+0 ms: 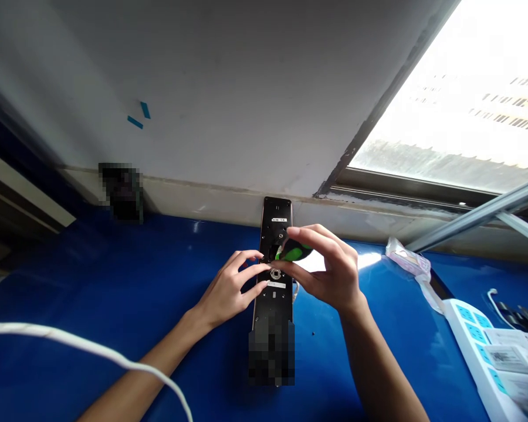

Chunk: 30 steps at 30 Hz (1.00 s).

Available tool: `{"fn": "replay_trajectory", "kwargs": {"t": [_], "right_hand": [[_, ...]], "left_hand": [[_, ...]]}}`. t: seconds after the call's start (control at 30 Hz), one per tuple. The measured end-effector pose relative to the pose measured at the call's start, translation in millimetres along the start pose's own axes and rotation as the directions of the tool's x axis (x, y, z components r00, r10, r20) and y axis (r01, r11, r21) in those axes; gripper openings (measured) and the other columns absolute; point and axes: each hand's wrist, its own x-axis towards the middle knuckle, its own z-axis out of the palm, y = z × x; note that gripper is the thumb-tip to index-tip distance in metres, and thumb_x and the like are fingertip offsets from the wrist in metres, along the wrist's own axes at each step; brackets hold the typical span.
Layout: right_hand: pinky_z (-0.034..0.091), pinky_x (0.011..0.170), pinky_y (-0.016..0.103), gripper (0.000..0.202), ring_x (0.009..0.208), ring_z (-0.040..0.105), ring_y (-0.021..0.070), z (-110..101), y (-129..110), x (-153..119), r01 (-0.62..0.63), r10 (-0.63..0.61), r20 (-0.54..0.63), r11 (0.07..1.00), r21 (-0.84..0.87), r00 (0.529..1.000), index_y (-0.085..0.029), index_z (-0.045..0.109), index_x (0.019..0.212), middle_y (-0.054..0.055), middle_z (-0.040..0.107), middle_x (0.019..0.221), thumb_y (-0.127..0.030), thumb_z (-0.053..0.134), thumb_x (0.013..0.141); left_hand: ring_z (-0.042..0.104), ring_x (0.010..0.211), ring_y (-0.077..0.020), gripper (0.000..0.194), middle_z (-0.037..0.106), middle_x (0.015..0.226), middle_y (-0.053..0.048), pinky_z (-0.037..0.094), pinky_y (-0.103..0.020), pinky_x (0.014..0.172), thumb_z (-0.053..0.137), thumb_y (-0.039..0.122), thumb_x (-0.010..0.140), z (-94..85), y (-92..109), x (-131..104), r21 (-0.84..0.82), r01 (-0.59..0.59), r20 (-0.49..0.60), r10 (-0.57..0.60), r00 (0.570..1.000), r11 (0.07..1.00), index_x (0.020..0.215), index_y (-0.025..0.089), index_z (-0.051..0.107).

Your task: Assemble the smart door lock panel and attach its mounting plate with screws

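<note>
A long black door lock panel (261, 306) lies on the blue table, its far end near the wall. White labels and small screw holes show on its upward face. My right hand (330, 264) grips the green and black handle of a screwdriver (295, 251) between thumb and fingers, over the middle of the panel. The tool's tip is hidden. From the left, my left hand (235, 284) rests its spread fingertips on the panel's edge and face, close to the screwdriver. The panel's near end is blurred out.
A white power strip (466, 346) with blue sockets stands at the right, papers beside it. A plastic-wrapped packet (407, 258) lies near the window frame. A white cable (92, 350) crosses the lower left. A tiny dark piece (313, 333) lies right of the panel.
</note>
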Motion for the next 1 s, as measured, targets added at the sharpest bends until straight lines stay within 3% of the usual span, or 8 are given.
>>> {"fn": "replay_trajectory", "kwargs": {"t": [0.07, 0.2, 0.27, 0.4, 0.57, 0.77, 0.9, 1.0], "right_hand": [[0.063, 0.069, 0.03, 0.069, 0.087, 0.072, 0.0167, -4.3, -1.5, 1.4, 0.021, -0.021, 0.006, 0.999, -0.032, 1.0, -0.029, 0.058, 0.147, 0.007, 0.072, 0.109, -0.011, 0.081, 0.085], [0.063, 0.099, 0.047, 0.051, 0.126, 0.068, 0.0263, -13.8, -6.7, 4.7, -0.092, 0.086, 0.051, 0.988, 0.122, 0.995, -0.026, 0.057, 0.15, 0.014, 0.064, 0.145, -0.009, 0.052, 0.101], [0.064, 0.097, 0.045, 0.051, 0.12, 0.071, 0.0249, -16.5, -6.6, 5.2, -0.09, 0.089, 0.011, 0.984, 0.157, 0.996, -0.03, 0.062, 0.145, 0.011, 0.07, 0.137, -0.007, 0.055, 0.1], [0.064, 0.068, 0.032, 0.045, 0.087, 0.071, 0.0178, -18.7, -3.4, 4.8, -0.058, 0.064, -0.115, 0.997, 0.058, 0.991, -0.036, 0.074, 0.13, 0.004, 0.069, 0.104, -0.023, 0.082, 0.088], [0.064, 0.096, 0.045, 0.049, 0.114, 0.072, 0.0231, -19.9, -5.2, 6.6, -0.101, 0.102, 0.004, 0.981, 0.166, 0.995, -0.032, 0.064, 0.144, 0.009, 0.07, 0.134, -0.009, 0.052, 0.102], [0.063, 0.065, 0.031, 0.047, 0.084, 0.07, 0.0172, -18.3, -4.9, 5.5, -0.011, 0.019, -0.142, 0.998, 0.058, 0.99, -0.036, 0.075, 0.128, 0.003, 0.069, 0.099, -0.019, 0.085, 0.085], [0.064, 0.089, 0.044, 0.048, 0.108, 0.072, 0.0227, -17.6, -9.5, 6.4, -0.076, 0.076, 0.009, 0.988, 0.134, 0.997, -0.033, 0.064, 0.144, 0.009, 0.07, 0.128, -0.012, 0.056, 0.102], [0.065, 0.089, 0.044, 0.053, 0.105, 0.074, 0.0229, -16.4, -12.0, 7.3, -0.047, 0.045, 0.014, 0.983, 0.178, 0.999, -0.032, 0.065, 0.142, 0.008, 0.074, 0.125, -0.007, 0.065, 0.096]], "left_hand": [[0.059, 0.127, -0.0262, 0.03, 0.057, 0.141, -0.008, 0.055, -0.047, 0.109, 0.067, 0.029, 0.1, 5.1, 0.2, -4.2, -0.051, 0.056, -0.039, -0.058, 0.998, 0.997, 0.129, 0.028, 0.068], [0.061, 0.125, -0.0252, 0.03, 0.052, 0.145, -0.008, 0.056, -0.047, 0.11, 0.066, 0.03, 0.1, 15.1, 3.4, -10.5, -0.107, 0.164, -0.112, -0.176, 0.978, 0.981, 0.13, 0.029, 0.069], [0.064, 0.119, -0.0237, 0.032, 0.051, 0.147, -0.008, 0.058, -0.046, 0.107, 0.066, 0.031, 0.1, 16.9, 5.2, -11.9, -0.133, 0.207, -0.119, -0.223, 0.968, 0.969, 0.131, 0.03, 0.068], [0.067, 0.111, -0.0218, 0.04, 0.05, 0.149, -0.007, 0.062, -0.043, 0.1, 0.067, 0.034, 0.098, 14.7, 6.2, -11.7, -0.161, 0.251, -0.087, -0.268, 0.96, 0.954, 0.138, 0.033, 0.063], [0.068, 0.107, -0.0196, 0.038, 0.05, 0.149, -0.005, 0.062, -0.041, 0.099, 0.068, 0.037, 0.098, 14.6, 4.9, -11.0, -0.186, 0.285, -0.06, -0.3, 0.952, 0.941, 0.136, 0.034, 0.064], [0.068, 0.111, -0.0213, 0.04, 0.051, 0.148, -0.007, 0.061, -0.043, 0.102, 0.067, 0.038, 0.098, 18.2, 4.2, -11.5, -0.214, 0.292, -0.055, -0.31, 0.949, 0.932, 0.138, 0.033, 0.063], [0.069, 0.107, -0.0193, 0.041, 0.05, 0.148, -0.007, 0.062, -0.041, 0.1, 0.068, 0.037, 0.098, 18.8, 1.9, -11.9, -0.251, 0.272, -0.057, -0.295, 0.954, 0.929, 0.138, 0.033, 0.062], [0.069, 0.106, -0.0188, 0.04, 0.051, 0.147, -0.007, 0.063, -0.039, 0.098, 0.068, 0.036, 0.098, 18.2, 0.8, -11.6, -0.244, 0.257, -0.058, -0.279, 0.959, 0.935, 0.138, 0.033, 0.062]]}}
